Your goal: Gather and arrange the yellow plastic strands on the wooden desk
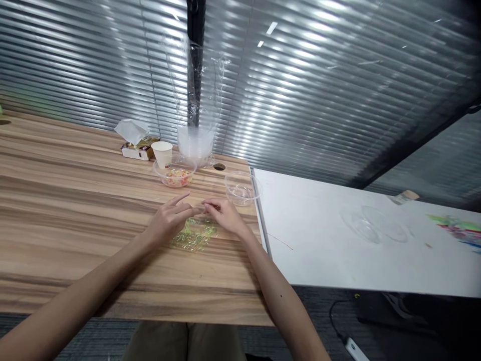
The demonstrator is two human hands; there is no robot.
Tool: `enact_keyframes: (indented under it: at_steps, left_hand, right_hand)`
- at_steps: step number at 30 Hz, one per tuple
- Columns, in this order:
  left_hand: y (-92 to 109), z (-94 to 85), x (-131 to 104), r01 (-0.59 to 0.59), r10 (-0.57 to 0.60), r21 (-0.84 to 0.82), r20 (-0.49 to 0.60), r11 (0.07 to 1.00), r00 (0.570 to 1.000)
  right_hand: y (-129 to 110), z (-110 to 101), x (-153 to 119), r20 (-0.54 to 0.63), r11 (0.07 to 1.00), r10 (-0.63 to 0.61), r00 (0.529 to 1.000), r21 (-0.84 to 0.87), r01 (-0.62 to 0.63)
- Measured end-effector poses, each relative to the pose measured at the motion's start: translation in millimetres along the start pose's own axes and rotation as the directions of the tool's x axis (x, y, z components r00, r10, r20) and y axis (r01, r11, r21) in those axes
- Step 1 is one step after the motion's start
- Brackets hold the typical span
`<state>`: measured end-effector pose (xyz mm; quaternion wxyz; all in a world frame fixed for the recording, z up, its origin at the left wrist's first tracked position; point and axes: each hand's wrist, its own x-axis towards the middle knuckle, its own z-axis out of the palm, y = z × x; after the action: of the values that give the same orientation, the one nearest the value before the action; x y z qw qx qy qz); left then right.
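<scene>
A clear plastic bag (193,238) with yellow-green contents lies on the wooden table between my hands; its shiny film makes the contents hard to make out. My right hand (221,213) is closed in a pinch at the bag's far edge. Close beside it, my left hand (169,220) also grips that edge, with one finger stretched out and its thumb hidden. The fingertips of both hands nearly meet. Beyond my left hand stands a clear bowl (160,174) holding small red, orange and yellow pieces. Another clear bowl (243,188) sits just past my right hand.
A paper cup (163,154), a tissue pack (138,148) and stacked clear bowls in plastic wrap (195,143) stand at the back, near a round cable hole (219,167). On the adjoining white table (308,215) lie clear lids (383,224) and colourful packets (460,230).
</scene>
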<state>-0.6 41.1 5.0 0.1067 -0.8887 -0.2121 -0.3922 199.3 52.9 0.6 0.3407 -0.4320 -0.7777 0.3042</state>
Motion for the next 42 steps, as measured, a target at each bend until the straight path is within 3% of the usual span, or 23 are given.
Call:
enact_keyframes:
  at_steps: [8,20,37,42]
  left_hand:
    - [-3.7,3.4,-6.1,-0.050,0.050,0.001,0.123,0.999,0.991]
    - [-4.0,6.6,-8.3,-0.061,0.062,-0.012,0.338,0.998,0.939]
    - [-6.5,7.0,-10.1,-0.022,0.034,-0.039,0.353,0.999,0.935]
    - [-7.2,7.8,-11.3,0.018,-0.006,-0.025,0.406,1.000,0.914]
  right_hand:
    - [-5.4,-2.6,-1.3,0.111,0.998,-0.021,0.994,-0.053,0.027]
    - [-0.3,-2.6,0.3,0.125,0.997,-0.022,0.992,-0.067,0.031]
    - [-4.7,-5.6,-0.7,0.138,0.998,-0.014,0.990,-0.052,0.021]
    - [-3.0,-4.7,-0.5,0.139,0.999,0.000,0.990,-0.052,0.007]
